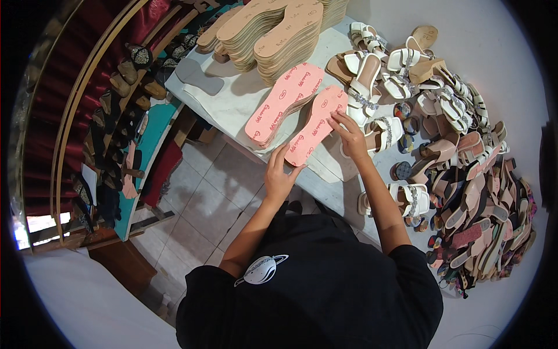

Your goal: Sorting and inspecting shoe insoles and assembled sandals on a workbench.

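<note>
On the bench [336,49] we record a pink insole stack [283,103], red-lettered. Rightward, our left hand [279,181] holds a similarly lettered pink insole's [314,129] narrow end between thumb and fingers; its long axis runs diagonally, wide end away and rightward. Our right hand's [351,138] fingers touch it; grip unclear.

Black short-sleeved shirt [331,285] with a white ringed-planet print [260,271]

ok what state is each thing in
Right pink foot-shaped insole, printed side up
Left pink foot-shaped insoles, stacked
Beige foot-shaped insoles, stacked higher
Grey rounded sheet, lying flat
White strappy sandals, crowded together
Multicoloured sandals, heaped
Bare left hand, touching right insole's lower end
Bare right hand, touching its edge
</note>
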The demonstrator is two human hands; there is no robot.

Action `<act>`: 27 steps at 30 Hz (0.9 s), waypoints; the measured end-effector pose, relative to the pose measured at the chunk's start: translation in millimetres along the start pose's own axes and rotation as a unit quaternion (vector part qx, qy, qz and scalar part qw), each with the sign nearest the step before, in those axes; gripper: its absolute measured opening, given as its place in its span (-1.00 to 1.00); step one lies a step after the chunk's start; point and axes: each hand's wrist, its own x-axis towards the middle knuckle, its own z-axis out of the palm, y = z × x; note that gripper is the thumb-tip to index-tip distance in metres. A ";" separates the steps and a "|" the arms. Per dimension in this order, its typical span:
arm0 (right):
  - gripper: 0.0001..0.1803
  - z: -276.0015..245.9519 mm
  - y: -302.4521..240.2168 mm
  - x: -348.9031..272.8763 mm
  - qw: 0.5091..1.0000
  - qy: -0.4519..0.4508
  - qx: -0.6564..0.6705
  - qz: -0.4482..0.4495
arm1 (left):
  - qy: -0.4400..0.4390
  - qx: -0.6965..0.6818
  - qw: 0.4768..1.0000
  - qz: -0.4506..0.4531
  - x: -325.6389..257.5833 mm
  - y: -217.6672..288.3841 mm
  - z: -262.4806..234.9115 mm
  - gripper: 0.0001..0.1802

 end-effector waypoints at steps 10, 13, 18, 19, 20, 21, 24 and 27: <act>-0.46 0.3 4.6 -5.1 0.999 -0.029 0.026 0.002 | -0.005 0.011 1.000 0.005 -1.4 -1.9 0.3 -0.31; -0.45 0.0 4.9 -6.5 0.999 -0.028 0.023 -0.003 | -0.004 -0.001 1.000 -0.006 -2.5 0.0 0.5 -0.33; -0.45 -0.7 3.8 -6.2 0.999 -0.024 0.026 -0.004 | -0.008 0.007 1.000 -0.003 -2.9 -0.5 -0.6 -0.32; -0.46 -0.6 3.8 -5.9 0.999 -0.023 0.027 -0.006 | -0.009 0.017 1.000 0.003 -2.9 -1.5 -0.4 -0.31; -0.46 -0.5 3.5 -5.9 0.999 -0.024 0.027 -0.005 | -0.009 0.017 1.000 0.003 -3.3 -2.1 0.2 -0.31; -0.46 -1.2 3.1 -5.6 0.999 -0.024 0.024 -0.006 | -0.005 0.014 1.000 0.006 -2.8 -0.8 -0.2 -0.33; -0.46 -1.9 3.1 -5.4 1.000 -0.022 0.019 -0.007 | -0.008 0.004 1.000 -0.001 -1.4 3.8 -1.5 -0.37; -0.45 -0.3 3.8 -6.2 1.000 -0.024 0.012 -0.008 | -0.015 -0.002 1.000 -0.016 -1.7 2.4 -0.8 -0.42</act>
